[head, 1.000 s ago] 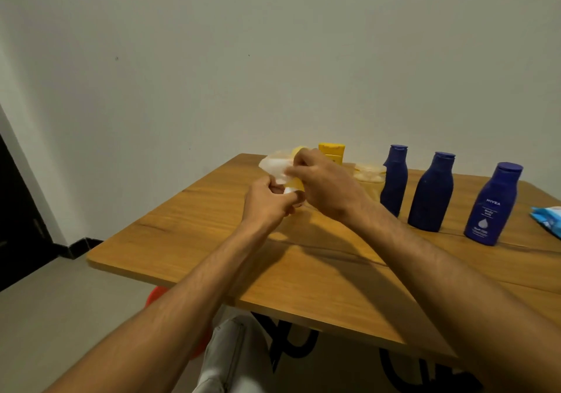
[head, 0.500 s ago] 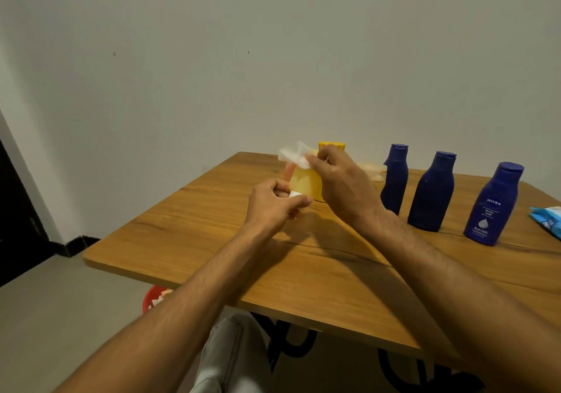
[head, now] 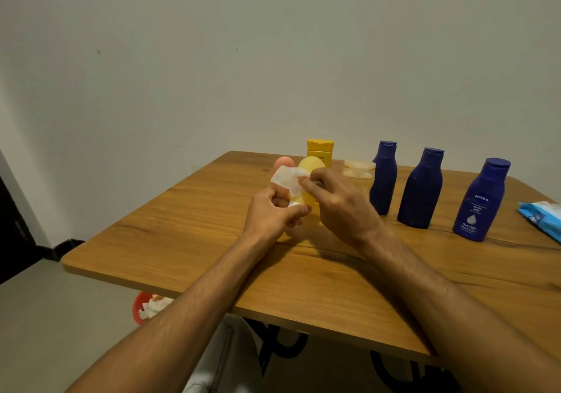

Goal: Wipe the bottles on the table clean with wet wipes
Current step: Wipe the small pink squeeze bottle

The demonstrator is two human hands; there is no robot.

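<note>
My left hand [head: 273, 210] grips a small yellow bottle [head: 311, 166] by its lower end and holds it tilted above the wooden table [head: 188, 225]. My right hand [head: 337, 204] pinches a white wet wipe [head: 287, 178] against the bottle's side. A peach rounded shape [head: 283, 161] shows just behind the wipe; I cannot tell what it is. Most of the held bottle is hidden by my fingers and the wipe. Three dark blue bottles [head: 384, 177] [head: 420, 189] [head: 481, 201] stand in a row to the right.
A taller yellow bottle [head: 320, 151] and a clear jar [head: 358, 169] stand behind my hands. A blue wipes pack [head: 543, 218] lies at the right edge. Below the table's left side, a red bin [head: 141, 307] holds used wipes.
The wipe, lifted off the bottle's top half a second ago, now lies spread against the bottle's side. My right hand has come down closer to my left hand.
</note>
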